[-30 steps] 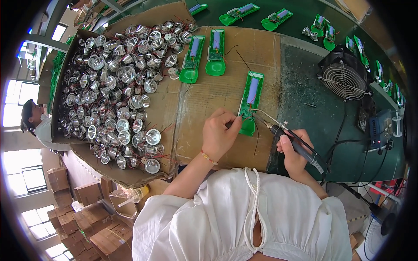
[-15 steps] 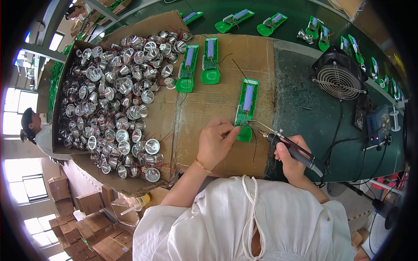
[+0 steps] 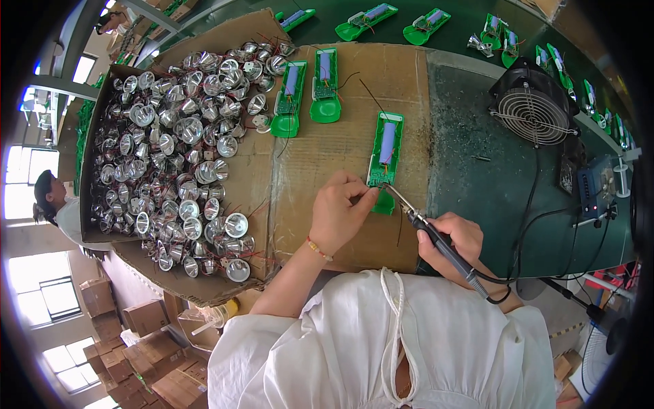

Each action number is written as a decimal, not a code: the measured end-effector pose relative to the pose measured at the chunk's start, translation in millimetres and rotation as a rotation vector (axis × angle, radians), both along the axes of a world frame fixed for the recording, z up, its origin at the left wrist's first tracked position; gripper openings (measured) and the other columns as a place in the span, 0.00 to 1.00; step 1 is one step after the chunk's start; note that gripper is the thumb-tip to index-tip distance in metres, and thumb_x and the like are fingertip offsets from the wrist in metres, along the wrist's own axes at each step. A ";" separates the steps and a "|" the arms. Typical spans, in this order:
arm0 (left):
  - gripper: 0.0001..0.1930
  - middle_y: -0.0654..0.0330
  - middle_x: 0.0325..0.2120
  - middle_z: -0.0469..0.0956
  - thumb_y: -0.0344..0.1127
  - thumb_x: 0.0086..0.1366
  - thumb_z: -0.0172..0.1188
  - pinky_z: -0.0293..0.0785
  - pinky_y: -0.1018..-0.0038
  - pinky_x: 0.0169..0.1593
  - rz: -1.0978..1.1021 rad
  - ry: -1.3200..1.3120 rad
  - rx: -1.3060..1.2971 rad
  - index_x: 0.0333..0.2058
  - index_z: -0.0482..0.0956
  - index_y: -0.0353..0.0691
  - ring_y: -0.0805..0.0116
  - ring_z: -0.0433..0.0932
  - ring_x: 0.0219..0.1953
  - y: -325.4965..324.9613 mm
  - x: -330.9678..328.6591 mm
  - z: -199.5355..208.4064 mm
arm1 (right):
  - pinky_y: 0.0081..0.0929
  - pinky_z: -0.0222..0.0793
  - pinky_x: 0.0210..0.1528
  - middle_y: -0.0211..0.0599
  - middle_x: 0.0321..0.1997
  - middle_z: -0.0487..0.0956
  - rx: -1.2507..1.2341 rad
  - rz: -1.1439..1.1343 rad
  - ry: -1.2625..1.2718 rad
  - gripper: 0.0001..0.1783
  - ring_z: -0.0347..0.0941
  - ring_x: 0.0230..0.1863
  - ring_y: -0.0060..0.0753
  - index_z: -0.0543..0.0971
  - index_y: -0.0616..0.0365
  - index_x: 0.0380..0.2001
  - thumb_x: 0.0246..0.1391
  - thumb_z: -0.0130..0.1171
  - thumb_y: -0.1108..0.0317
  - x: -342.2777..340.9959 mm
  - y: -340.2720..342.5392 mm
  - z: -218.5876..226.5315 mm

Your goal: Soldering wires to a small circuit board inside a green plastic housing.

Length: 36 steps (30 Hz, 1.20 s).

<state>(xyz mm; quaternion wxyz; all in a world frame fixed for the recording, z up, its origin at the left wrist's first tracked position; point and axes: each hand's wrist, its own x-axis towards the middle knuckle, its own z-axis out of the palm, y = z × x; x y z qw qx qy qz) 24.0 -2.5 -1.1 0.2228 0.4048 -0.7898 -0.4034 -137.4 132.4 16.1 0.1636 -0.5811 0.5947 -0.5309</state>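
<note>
In front of me a green plastic housing [image 3: 385, 129] lies on the cardboard, with a purple cylindrical battery [image 3: 387, 143] and a small green circuit board [image 3: 379, 176] in it. My left hand [image 3: 340, 210] is at the left of the board, thumb and forefinger pinched together; what is between them is too small to make out. My right hand [image 3: 453, 240] grips a soldering iron [image 3: 446, 247] with a thin metal guide along it, its tip on or just over the board. Two similar housings, one on the left [image 3: 289, 95] and another beside it [image 3: 325, 88], lie farther off.
A cardboard box [image 3: 102, 228] full of silvery reflector cups [image 3: 187, 129] stands at the left. To the right are a black fan [image 3: 533, 112] and a blue soldering station [image 3: 594, 189] with cables. More green housings [image 3: 368, 20] line the far side.
The soldering iron has turned steeper, its handle swinging left and toward me with my right hand. My left hand stays pinched by the board. The whole view has shifted slightly.
</note>
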 end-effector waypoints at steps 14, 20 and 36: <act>0.08 0.58 0.22 0.73 0.34 0.52 0.62 0.67 0.74 0.28 -0.043 -0.012 0.112 0.22 0.79 0.35 0.66 0.72 0.25 -6.5 2.9 -1.8 | 0.17 0.66 0.23 0.38 0.22 0.72 0.086 -0.227 -0.456 0.07 0.68 0.20 0.21 0.67 0.65 0.30 0.51 0.54 0.75 -5.9 19.7 -14.6; 0.07 0.60 0.26 0.78 0.31 0.56 0.59 0.70 0.80 0.31 0.164 0.216 0.292 0.27 0.79 0.32 0.77 0.75 0.28 -11.8 6.2 0.3 | 0.17 0.66 0.22 0.37 0.20 0.73 0.094 -0.330 -0.470 0.08 0.67 0.18 0.20 0.68 0.65 0.30 0.51 0.56 0.73 -23.6 25.9 -29.7; 0.09 0.54 0.16 0.76 0.39 0.48 0.56 0.74 0.68 0.32 -0.259 -0.273 -0.241 0.20 0.81 0.41 0.54 0.77 0.21 -148.8 -257.5 24.0 | 0.20 0.67 0.25 0.34 0.22 0.76 0.233 -0.431 -0.480 0.10 0.70 0.22 0.19 0.71 0.60 0.29 0.46 0.62 0.72 -60.5 27.8 -45.4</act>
